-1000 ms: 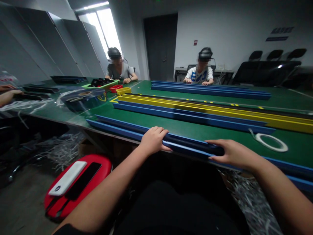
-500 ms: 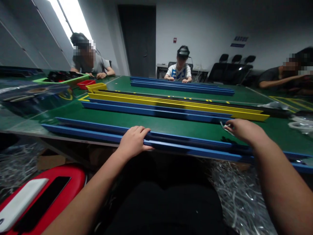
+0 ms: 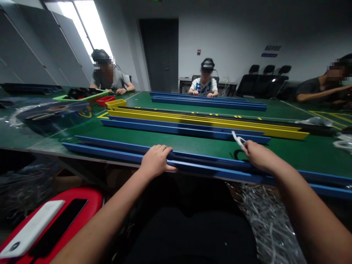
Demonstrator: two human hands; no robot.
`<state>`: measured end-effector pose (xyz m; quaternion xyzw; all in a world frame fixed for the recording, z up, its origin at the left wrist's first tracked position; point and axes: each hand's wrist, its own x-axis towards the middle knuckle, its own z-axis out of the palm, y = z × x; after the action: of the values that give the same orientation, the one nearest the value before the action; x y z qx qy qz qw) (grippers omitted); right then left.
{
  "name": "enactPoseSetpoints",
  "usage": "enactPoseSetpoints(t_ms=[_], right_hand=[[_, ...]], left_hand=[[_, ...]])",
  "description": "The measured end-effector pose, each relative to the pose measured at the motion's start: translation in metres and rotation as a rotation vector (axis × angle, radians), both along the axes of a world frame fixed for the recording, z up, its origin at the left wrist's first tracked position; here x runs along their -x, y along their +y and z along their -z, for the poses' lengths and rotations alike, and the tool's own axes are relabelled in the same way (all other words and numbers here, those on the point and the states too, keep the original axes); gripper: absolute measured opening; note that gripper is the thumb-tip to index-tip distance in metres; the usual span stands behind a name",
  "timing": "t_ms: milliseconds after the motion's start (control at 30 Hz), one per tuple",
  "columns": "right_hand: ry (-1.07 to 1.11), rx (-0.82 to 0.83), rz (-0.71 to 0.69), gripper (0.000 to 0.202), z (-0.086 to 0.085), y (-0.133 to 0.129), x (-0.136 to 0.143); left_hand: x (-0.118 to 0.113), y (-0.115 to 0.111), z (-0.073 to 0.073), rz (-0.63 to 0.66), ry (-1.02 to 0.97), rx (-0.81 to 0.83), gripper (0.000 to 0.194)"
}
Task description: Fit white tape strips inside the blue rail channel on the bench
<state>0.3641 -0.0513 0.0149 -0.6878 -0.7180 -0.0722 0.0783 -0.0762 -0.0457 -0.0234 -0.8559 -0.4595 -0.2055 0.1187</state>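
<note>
Along the near edge of the green table lies a long blue channel [image 3: 104, 152] with a dark strip inside it. My left hand [image 3: 157, 160] is wrapped over its near wall, fingers on top and thumb in front. Above the same channel, further right, my right hand [image 3: 258, 156] pinches a curled white strip [image 3: 238, 139], whose free end sticks up to the left. What the white strip is made of is too blurred to tell. Just beyond it lies a second blue channel [image 3: 137, 126].
Behind are a yellow channel [image 3: 165, 117], more blue channels [image 3: 209, 103], a yellow bin [image 3: 117, 104], a red bin [image 3: 106, 101] and a green tray [image 3: 62, 98]. Three people sit around the table. A red stool [image 3: 90, 200] holds two phone-like slabs. Plastic scraps [image 3: 271, 216] lie below.
My right hand has moved left along the channel, with the white strip now raised and more visible. My left hand keeps its hold on the channel. The view has tilted slightly upward.
</note>
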Motion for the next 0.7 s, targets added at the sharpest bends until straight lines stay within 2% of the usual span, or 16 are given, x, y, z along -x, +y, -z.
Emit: enactPoseSetpoints(t_ms=[67,167,267,333,433,567,633,700], right_hand=[[-0.047,0.033,-0.090,0.032,-0.004,-0.018,0.060],[-0.110,-0.058,-0.234,0.031,-0.006,-0.036,0.143],[-0.093,-0.145,-0.298,0.035,0.001,-0.037,0.194],[-0.075,-0.150,-0.282,0.035,0.009,-0.032,0.209],[-0.061,-0.165,-0.240,0.034,0.020,-0.026,0.212],[-0.055,-0.197,-0.249,0.037,0.026,-0.026,0.209],[-0.050,-0.196,-0.263,0.038,0.025,-0.026,0.208],[-0.046,-0.190,-0.277,0.037,0.023,-0.026,0.207]], left_hand=[[-0.011,-0.001,0.000,0.003,-0.005,0.003,0.073],[-0.035,-0.003,0.000,0.013,-0.009,0.018,0.073],[-0.054,-0.004,-0.001,0.017,-0.013,0.029,0.077],[-0.053,-0.003,-0.004,0.054,-0.013,0.039,0.079],[-0.027,0.004,-0.009,0.115,0.005,0.068,0.075],[0.023,0.019,-0.013,0.008,0.104,0.120,0.078],[0.037,0.024,-0.012,-0.015,0.134,0.129,0.077],[0.041,0.026,-0.011,-0.037,0.134,0.107,0.075]])
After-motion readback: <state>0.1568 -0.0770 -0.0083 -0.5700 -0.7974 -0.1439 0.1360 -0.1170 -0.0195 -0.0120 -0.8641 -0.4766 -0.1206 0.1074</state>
